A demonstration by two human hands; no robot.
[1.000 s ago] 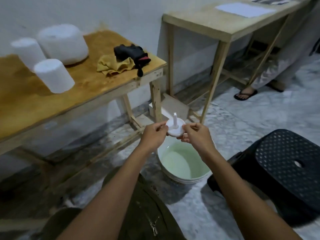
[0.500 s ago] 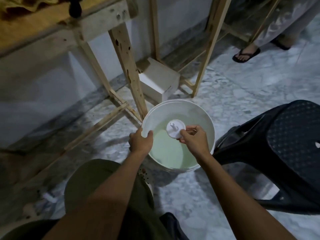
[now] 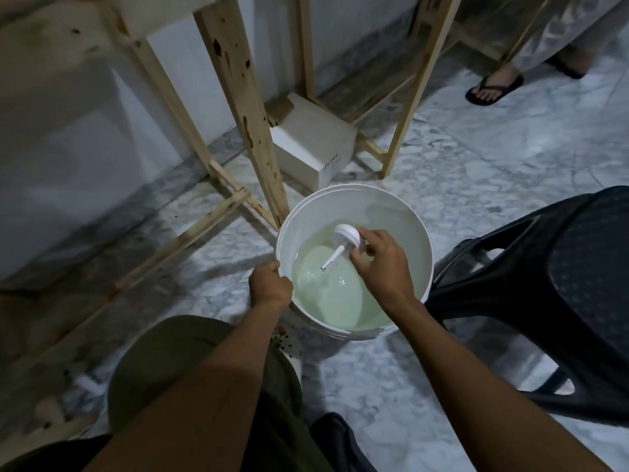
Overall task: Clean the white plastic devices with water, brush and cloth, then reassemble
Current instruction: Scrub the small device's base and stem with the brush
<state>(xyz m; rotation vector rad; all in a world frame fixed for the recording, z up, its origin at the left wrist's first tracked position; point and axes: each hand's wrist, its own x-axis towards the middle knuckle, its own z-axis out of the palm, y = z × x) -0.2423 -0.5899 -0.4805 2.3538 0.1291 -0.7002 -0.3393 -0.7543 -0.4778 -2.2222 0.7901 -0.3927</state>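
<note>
Since the earlier frame, your right hand has tipped the white plastic device so its thin stem slants down toward the water; before, the disc faced you. Your grip pinches the disc's edge inside the white bucket. Your left hand curls closed on the bucket's near-left rim. Right: a black perforated stool. Beyond the bucket: a wooden desk leg, a white box, then a sandalled foot.
</note>
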